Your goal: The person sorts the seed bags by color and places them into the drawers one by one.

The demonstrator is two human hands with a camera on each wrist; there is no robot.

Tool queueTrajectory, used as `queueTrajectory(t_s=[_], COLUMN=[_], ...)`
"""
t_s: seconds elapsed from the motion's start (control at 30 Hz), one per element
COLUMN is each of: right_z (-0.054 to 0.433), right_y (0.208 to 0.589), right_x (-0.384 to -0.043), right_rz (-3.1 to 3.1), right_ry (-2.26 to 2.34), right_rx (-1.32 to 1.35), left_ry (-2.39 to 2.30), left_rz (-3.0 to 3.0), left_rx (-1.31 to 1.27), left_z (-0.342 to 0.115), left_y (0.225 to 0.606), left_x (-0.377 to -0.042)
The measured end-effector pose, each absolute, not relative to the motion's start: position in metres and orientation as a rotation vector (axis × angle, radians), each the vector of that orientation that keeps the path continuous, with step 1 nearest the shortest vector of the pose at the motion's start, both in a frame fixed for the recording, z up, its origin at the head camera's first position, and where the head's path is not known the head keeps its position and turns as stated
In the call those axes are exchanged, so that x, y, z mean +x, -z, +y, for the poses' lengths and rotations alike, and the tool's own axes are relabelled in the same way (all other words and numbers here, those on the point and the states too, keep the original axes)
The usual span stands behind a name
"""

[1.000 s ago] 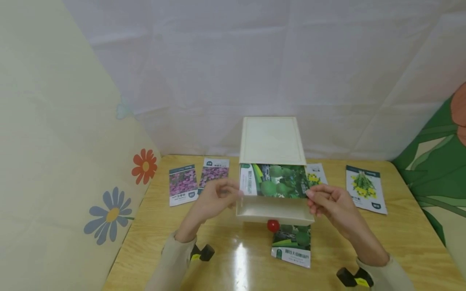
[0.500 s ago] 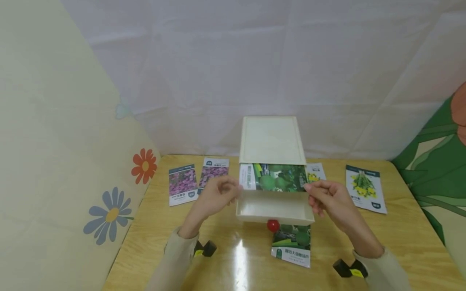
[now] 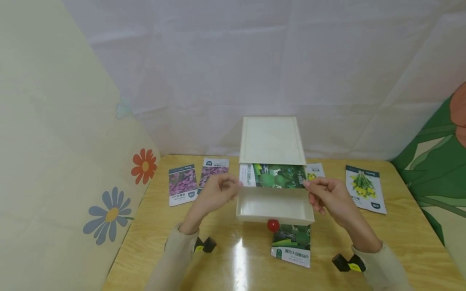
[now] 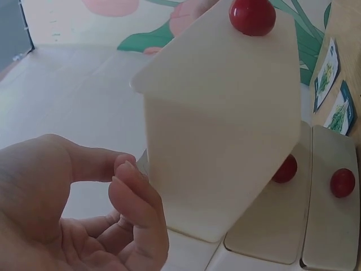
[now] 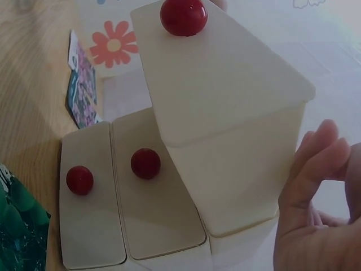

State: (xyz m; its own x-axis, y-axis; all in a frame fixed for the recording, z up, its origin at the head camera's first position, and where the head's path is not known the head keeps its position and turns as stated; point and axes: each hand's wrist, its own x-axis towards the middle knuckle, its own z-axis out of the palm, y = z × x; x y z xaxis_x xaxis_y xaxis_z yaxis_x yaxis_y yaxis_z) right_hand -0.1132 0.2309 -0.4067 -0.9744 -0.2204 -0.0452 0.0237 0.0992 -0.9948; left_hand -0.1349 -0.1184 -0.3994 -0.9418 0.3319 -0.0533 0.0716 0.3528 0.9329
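A white drawer unit (image 3: pixel 272 139) stands against the back cloth, its top drawer (image 3: pixel 275 206) pulled out. Over this drawer lies a seed packet (image 3: pixel 278 176) with green round fruit on it, its far part hidden beneath the unit's top. My left hand (image 3: pixel 214 196) pinches the packet's left edge between thumb and finger. At the opposite edge, my right hand (image 3: pixel 335 202) holds it with the thumb on top. In the left wrist view, the left fingertips (image 4: pixel 132 172) are beside the drawer's wall. A red knob (image 5: pixel 184 16) sits on the drawer front in the right wrist view.
Two lower drawers with red knobs (image 5: pixel 145 164) are pushed in. Another green-fruit packet (image 3: pixel 291 246) lies in front of the unit. Purple-flower packets (image 3: pixel 183 184) lie at the left, yellow-flower packets (image 3: pixel 365 190) at the right. Painted panels border the table (image 3: pixel 145 250).
Both hands have moved slightly away from me, carrying the green-fruit packet further back beneath the unit's top. More of the drawer's inside shows now.
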Motion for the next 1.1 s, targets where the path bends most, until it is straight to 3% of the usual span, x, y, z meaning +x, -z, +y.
queueTrajectory(t_s=[1.1], right_z=[0.232], right_y=[0.401], right_x=[-0.136], right_rz=[2.373], right_ry=[1.777], right_rx=[-0.143], left_ry=[-1.532], left_rz=[2.507], left_rx=[0.441], left_z=[-0.114], left_y=[0.399], left_x=[-0.158])
